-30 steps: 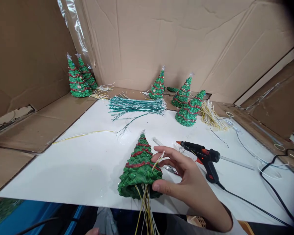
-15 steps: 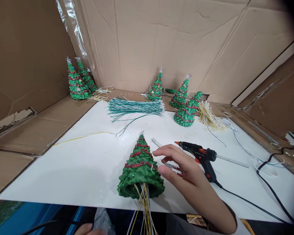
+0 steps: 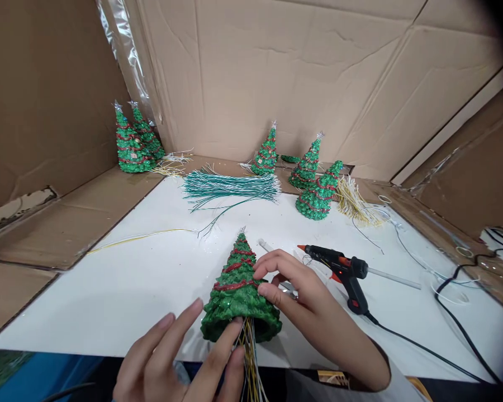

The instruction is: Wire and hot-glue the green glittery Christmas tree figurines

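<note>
Grip closure cannot be told at the right hand point(image 3: 308, 293), set against the green tree point(image 3: 235, 298) by the near edge of the worktop point(image 3: 142, 290), while strands point(image 3: 252, 363) are best guided gently by the left hand's point(image 3: 171, 365) spread fingers.

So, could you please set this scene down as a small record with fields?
Near tree: green with red garlands, hollow base facing the person
Strands: yellow and white, coming out of that base
Left hand: fingers spread, index fingertip at the base opening
Right hand: fingertips at the tree's right side; whether they pinch anything is unclear
Glue gun: on the white board, orange nozzle pointing left
Green-and-white bundle: beyond the near tree
Other trees: three at back right of centre, two at back left
</note>
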`<state>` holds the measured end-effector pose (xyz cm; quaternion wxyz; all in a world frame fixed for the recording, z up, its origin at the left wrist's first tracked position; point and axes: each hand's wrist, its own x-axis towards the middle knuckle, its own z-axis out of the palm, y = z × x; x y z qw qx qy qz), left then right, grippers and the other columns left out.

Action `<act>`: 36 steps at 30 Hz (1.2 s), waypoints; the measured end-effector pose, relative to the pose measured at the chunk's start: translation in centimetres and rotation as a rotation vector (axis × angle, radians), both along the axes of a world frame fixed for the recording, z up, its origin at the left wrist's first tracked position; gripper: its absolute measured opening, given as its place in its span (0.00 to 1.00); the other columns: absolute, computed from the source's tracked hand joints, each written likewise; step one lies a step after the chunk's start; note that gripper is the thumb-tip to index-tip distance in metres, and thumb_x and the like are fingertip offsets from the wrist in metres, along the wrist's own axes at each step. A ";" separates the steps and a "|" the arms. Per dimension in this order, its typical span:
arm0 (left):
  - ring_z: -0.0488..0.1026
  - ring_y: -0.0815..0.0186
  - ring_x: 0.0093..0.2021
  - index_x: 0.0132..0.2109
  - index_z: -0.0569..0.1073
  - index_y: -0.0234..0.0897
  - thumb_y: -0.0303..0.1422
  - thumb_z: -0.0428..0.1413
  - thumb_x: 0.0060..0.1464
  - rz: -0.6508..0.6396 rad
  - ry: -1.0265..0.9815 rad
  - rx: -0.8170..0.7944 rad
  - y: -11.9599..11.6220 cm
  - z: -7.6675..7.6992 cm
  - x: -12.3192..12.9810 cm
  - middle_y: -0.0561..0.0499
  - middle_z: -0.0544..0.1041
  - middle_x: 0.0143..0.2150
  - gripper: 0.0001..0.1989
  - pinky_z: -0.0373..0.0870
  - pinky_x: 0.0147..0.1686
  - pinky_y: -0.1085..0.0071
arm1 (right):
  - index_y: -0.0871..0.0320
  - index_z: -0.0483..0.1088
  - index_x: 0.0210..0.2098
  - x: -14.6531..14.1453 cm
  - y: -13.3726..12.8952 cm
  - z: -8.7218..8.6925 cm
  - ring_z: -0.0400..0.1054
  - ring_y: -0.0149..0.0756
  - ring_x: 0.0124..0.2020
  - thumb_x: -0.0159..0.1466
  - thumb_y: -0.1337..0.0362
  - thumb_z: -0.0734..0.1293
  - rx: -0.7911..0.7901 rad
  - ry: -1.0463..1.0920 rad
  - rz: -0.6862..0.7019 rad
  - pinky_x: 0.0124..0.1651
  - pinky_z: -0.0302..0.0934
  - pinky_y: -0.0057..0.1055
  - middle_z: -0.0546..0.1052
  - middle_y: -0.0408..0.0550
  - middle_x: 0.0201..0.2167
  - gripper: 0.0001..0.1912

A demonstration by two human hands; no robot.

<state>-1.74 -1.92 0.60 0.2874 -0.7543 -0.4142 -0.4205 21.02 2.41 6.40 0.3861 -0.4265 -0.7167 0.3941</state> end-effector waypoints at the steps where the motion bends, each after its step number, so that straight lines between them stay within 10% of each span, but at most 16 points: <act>1: 0.71 0.51 0.49 0.42 0.82 0.45 0.31 0.69 0.48 0.040 -0.054 -0.027 0.3 0.4 0.8 0.40 0.75 0.55 0.12 0.65 0.46 0.57 | 0.52 0.71 0.42 0.0 0.0 -0.1 0.70 0.32 0.47 0.74 0.65 0.65 -0.009 0.008 0.004 0.47 0.62 0.28 0.75 0.42 0.45 0.03; 8: 0.65 0.51 0.64 0.34 0.76 0.43 0.29 0.61 0.61 -0.018 -0.360 -0.273 0.4 -0.2 6.0 0.46 0.73 0.64 0.06 0.58 0.57 0.53 | 0.53 0.70 0.35 0.0 0.1 0.1 0.69 0.31 0.45 0.73 0.67 0.66 0.010 0.019 0.008 0.47 0.61 0.27 0.73 0.41 0.42 0.09; 18: 0.63 0.50 0.65 0.33 0.78 0.44 0.29 0.60 0.62 -0.072 -0.456 -0.354 0.7 -0.2 6.5 0.46 0.72 0.64 0.08 0.54 0.60 0.50 | 0.52 0.71 0.38 0.2 -0.1 0.1 0.68 0.33 0.49 0.74 0.65 0.64 0.016 -0.023 -0.060 0.53 0.59 0.28 0.73 0.42 0.45 0.07; 23: 0.63 0.51 0.65 0.31 0.77 0.45 0.28 0.59 0.61 -0.072 -0.493 -0.381 0.7 -0.3 6.6 0.47 0.72 0.64 0.10 0.55 0.59 0.49 | 0.52 0.73 0.38 1.7 -3.6 -1.3 0.70 0.36 0.39 0.75 0.56 0.62 0.031 -0.032 -0.405 0.38 0.62 0.29 0.76 0.43 0.37 0.12; 29: 0.65 0.50 0.64 0.28 0.74 0.42 0.26 0.60 0.60 -0.083 -0.478 -0.335 0.8 -0.5 6.6 0.47 0.73 0.63 0.12 0.56 0.58 0.49 | 0.53 0.65 0.25 4.5 -7.6 -5.8 0.62 0.37 0.30 0.66 0.49 0.69 0.078 0.022 -1.227 0.35 0.57 0.33 0.69 0.42 0.26 0.20; 32: 0.65 0.49 0.64 0.29 0.73 0.40 0.23 0.60 0.58 -0.087 -0.457 -0.304 0.9 -0.6 6.5 0.44 0.72 0.63 0.11 0.58 0.58 0.49 | 0.53 0.68 0.34 7.5 -6.5 -6.3 0.64 0.41 0.32 0.51 0.43 0.75 -0.012 -0.082 -1.314 0.37 0.60 0.38 0.69 0.42 0.29 0.24; 36: 0.66 0.47 0.64 0.29 0.71 0.39 0.21 0.61 0.57 -0.080 -0.447 -0.279 1.0 -0.8 6.6 0.41 0.72 0.64 0.12 0.59 0.56 0.47 | 0.58 0.74 0.46 10.2 -3.7 -5.3 0.71 0.56 0.47 0.47 0.40 0.73 -0.120 -0.264 -1.032 0.48 0.64 0.48 0.78 0.58 0.46 0.35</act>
